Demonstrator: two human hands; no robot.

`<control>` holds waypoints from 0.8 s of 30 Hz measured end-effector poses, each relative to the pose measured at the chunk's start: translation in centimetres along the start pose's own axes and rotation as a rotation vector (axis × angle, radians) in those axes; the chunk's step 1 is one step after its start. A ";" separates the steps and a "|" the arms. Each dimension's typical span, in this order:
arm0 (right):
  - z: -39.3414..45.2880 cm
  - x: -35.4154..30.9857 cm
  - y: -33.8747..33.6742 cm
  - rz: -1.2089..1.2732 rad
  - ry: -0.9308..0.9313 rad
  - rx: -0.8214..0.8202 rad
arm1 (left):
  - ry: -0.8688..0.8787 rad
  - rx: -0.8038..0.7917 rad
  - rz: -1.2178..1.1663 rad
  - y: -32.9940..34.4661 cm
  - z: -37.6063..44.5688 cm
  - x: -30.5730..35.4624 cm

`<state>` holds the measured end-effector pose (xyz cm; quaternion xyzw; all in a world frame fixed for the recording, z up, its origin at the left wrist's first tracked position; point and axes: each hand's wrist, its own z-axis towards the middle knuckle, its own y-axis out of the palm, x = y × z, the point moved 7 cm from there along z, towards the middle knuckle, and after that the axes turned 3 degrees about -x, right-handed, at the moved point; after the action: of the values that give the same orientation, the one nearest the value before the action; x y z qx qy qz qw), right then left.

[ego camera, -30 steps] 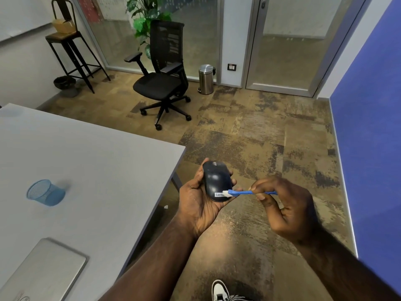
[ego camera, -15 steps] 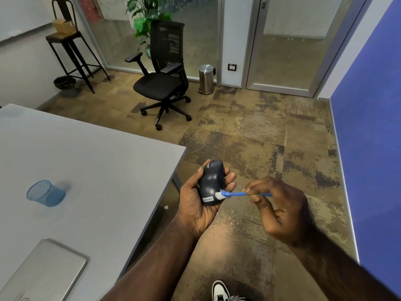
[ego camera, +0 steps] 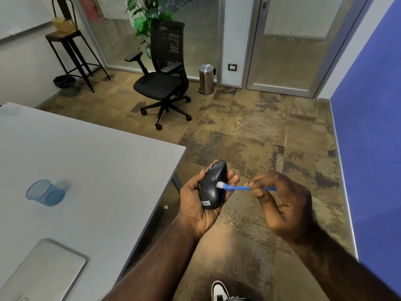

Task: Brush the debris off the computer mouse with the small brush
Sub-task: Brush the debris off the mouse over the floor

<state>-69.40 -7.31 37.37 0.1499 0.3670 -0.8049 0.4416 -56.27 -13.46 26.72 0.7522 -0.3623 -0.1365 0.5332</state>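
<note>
A black computer mouse [ego camera: 211, 187] with a small white label near its lower end lies in my left hand [ego camera: 198, 205], whose fingers curl round its sides. It is held over the floor, just off the table's corner. My right hand [ego camera: 282, 203] pinches the handle of a small blue brush [ego camera: 238, 188] between thumb and fingers. The brush's white bristle tip touches the mouse's right side near its middle.
A grey table [ego camera: 86, 170] fills the left, with a blue mesh cup [ego camera: 44, 193] and a closed silver laptop [ego camera: 43, 274] on it. A black office chair [ego camera: 165, 79], a metal bin [ego camera: 206, 78] and a tall stool [ego camera: 69, 44] stand beyond. A blue wall [ego camera: 373, 127] runs along the right.
My left hand has turned the mouse so its label end points toward me. The brush tip has moved up from the label end to the mouse's middle right side.
</note>
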 end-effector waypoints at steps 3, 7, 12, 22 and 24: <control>0.1 -0.4 0.3 -0.024 -0.040 -0.035 | -0.023 0.010 0.000 -0.2 -0.1 -0.1; 0.9 0.6 -1.2 -0.084 0.049 0.123 | -0.034 0.010 -0.020 -0.1 -0.2 -0.3; 0.7 -0.1 -0.3 -0.050 -0.036 0.016 | -0.044 -0.012 -0.051 0.1 -0.1 -0.5; 0.7 -0.2 -0.4 0.007 -0.066 -0.029 | -0.057 -0.014 -0.036 0.1 -0.1 -0.7; 0.8 0.1 -0.7 -0.023 -0.046 0.005 | -0.073 -0.018 -0.049 0.0 -0.2 -0.7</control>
<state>-69.97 -7.72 38.20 0.1284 0.3563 -0.8141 0.4402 -56.67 -12.80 26.69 0.7504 -0.3620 -0.1801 0.5228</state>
